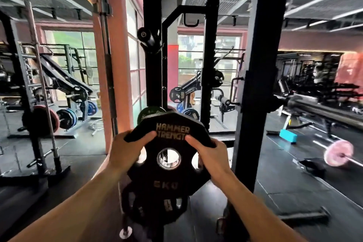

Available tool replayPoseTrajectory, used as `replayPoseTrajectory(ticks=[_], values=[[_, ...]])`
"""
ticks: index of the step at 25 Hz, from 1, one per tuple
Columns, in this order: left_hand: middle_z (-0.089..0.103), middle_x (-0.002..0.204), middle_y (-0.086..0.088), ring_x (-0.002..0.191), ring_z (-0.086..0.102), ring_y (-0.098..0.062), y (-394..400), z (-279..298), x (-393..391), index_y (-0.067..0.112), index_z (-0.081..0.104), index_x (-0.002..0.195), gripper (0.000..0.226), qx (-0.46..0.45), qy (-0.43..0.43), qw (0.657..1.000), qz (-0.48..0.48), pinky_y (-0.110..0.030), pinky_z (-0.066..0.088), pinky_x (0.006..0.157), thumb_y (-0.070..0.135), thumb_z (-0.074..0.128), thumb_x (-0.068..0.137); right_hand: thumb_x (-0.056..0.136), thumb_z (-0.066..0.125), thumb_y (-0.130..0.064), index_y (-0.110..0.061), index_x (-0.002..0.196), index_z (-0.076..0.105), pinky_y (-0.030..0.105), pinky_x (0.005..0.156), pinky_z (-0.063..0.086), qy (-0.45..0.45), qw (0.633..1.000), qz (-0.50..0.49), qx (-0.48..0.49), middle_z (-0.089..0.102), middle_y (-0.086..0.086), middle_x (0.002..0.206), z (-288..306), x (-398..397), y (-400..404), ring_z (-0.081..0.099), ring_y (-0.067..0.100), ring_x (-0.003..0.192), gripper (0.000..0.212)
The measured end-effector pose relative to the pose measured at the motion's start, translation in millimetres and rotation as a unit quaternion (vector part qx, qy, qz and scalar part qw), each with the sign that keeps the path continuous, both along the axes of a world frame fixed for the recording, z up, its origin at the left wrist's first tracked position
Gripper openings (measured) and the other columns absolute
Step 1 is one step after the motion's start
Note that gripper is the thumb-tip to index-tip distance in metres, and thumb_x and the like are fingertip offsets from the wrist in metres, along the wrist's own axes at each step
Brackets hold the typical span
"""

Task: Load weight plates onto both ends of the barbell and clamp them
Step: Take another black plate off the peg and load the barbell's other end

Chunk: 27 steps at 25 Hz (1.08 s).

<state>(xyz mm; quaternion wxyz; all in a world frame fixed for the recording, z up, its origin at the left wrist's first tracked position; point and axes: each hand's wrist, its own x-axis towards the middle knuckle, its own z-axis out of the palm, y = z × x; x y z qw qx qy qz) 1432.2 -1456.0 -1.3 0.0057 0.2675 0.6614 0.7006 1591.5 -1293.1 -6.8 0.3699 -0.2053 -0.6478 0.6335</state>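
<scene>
I hold a black weight plate [167,179] marked "Hammer Strength" and "5 KG" upright in front of me, its chrome-lined centre hole facing me. My left hand [126,151] grips its upper left edge through a grip slot. On the upper right edge my right hand [211,155] does the same. The barbell [318,109] lies across the rack at the right, blurred, running towards the lower right. Another black plate [157,210] hangs on a storage peg just below the held one. A green plate [147,113] sits on a peg behind it.
Black rack uprights [257,84] stand right behind the plate and to its right. A pink pillar [115,65] rises at the left. Other racks with coloured plates [66,117] fill the left background. A barbell with a pink plate [337,153] and a turquoise block [287,135] lie on the floor at the right.
</scene>
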Motion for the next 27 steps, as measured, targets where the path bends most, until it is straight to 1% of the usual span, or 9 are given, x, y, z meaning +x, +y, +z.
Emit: replayPoseTrajectory(ticks=[3, 6, 8, 11, 13, 18, 23, 25, 27], values=[[0.055, 0.041, 0.003, 0.040, 0.053, -0.016, 30, 15, 55, 0.015, 0.063, 0.056, 0.039, 0.005, 0.015, 0.998, -0.061, -0.028, 0.042, 0.052, 0.042, 0.086, 0.073, 0.068, 0.091, -0.035, -0.017, 0.062, 0.065, 0.021, 0.046, 0.042, 0.021, 0.997, -0.070, 0.014, 0.056, -0.008, 0.045, 20, 70, 9, 0.051, 0.008, 0.040, 0.032], [0.044, 0.046, -0.002, 0.040, 0.040, -0.018, 68, 20, 110, 0.005, 0.066, 0.069, 0.038, 0.027, -0.004, 0.990, -0.139, -0.031, 0.035, 0.049, 0.036, 0.085, 0.077, 0.068, 0.091, -0.032, -0.019, 0.061, 0.069, 0.016, 0.044, 0.044, 0.031, 0.988, -0.145, 0.036, 0.063, -0.008, 0.047, 31, 140, 23, 0.057, 0.001, 0.040, 0.027], [0.043, 0.041, 0.003, 0.035, 0.038, -0.014, 96, 20, 144, 0.008, 0.062, 0.066, 0.035, 0.032, -0.009, 0.983, -0.180, -0.027, 0.033, 0.046, 0.033, 0.084, 0.078, 0.068, 0.091, -0.033, -0.023, 0.051, 0.062, 0.018, 0.043, 0.042, 0.029, 0.982, -0.180, 0.043, 0.057, -0.008, 0.042, 32, 180, 37, 0.051, 0.002, 0.036, 0.035], [0.049, 0.036, 0.010, 0.029, 0.043, -0.005, 142, 28, 208, 0.016, 0.058, 0.059, 0.034, 0.037, -0.003, 0.974, -0.223, -0.020, 0.035, 0.038, 0.027, 0.083, 0.080, 0.065, 0.091, -0.042, -0.022, 0.041, 0.058, 0.027, 0.049, 0.041, 0.016, 0.968, -0.246, 0.044, 0.053, -0.003, 0.041, 34, 246, 66, 0.047, 0.008, 0.035, 0.045], [0.053, 0.038, 0.008, 0.031, 0.047, -0.005, 176, 30, 249, 0.016, 0.060, 0.056, 0.036, 0.029, 0.008, 0.971, -0.239, -0.022, 0.038, 0.042, 0.030, 0.085, 0.078, 0.063, 0.091, -0.044, -0.023, 0.041, 0.060, 0.030, 0.052, 0.041, 0.016, 0.960, -0.276, 0.039, 0.052, 0.000, 0.042, 34, 289, 94, 0.046, 0.014, 0.038, 0.044], [0.055, 0.042, 0.006, 0.036, 0.049, -0.010, 270, 29, 335, 0.016, 0.063, 0.058, 0.039, 0.020, -0.008, 0.972, -0.236, -0.029, 0.042, 0.047, 0.046, 0.088, 0.066, 0.063, 0.091, -0.043, -0.019, 0.057, 0.068, 0.032, 0.050, 0.037, 0.032, 0.959, -0.278, 0.052, 0.051, 0.005, 0.045, 37, 384, 184, 0.042, 0.018, 0.039, 0.034], [0.060, 0.055, -0.003, 0.037, 0.045, -0.012, 351, 36, 407, 0.004, 0.068, 0.071, 0.056, 0.029, -0.038, 0.973, -0.225, -0.029, 0.040, 0.045, 0.055, 0.088, 0.060, 0.053, 0.091, -0.055, -0.009, 0.066, 0.067, 0.033, 0.051, 0.036, 0.003, 0.963, -0.266, 0.051, 0.048, 0.008, 0.049, 46, 446, 288, 0.041, 0.020, 0.044, 0.053], [0.067, 0.057, 0.001, 0.035, 0.050, -0.007, 370, 41, 424, 0.007, 0.071, 0.070, 0.041, 0.036, -0.036, 0.976, -0.211, -0.023, 0.042, 0.041, 0.045, 0.088, 0.069, 0.052, 0.090, -0.055, -0.010, 0.064, 0.064, 0.033, 0.050, 0.035, 0.007, 0.967, -0.250, 0.045, 0.047, 0.009, 0.051, 48, 454, 317, 0.040, 0.020, 0.045, 0.054], [0.065, 0.050, 0.007, 0.033, 0.051, -0.003, 383, 47, 440, 0.011, 0.071, 0.067, 0.029, 0.040, -0.027, 0.980, -0.193, -0.017, 0.040, 0.038, 0.034, 0.086, 0.076, 0.058, 0.090, -0.047, -0.011, 0.059, 0.058, 0.032, 0.048, 0.035, 0.018, 0.971, -0.235, 0.041, 0.046, 0.010, 0.052, 49, 459, 341, 0.039, 0.020, 0.044, 0.049]])
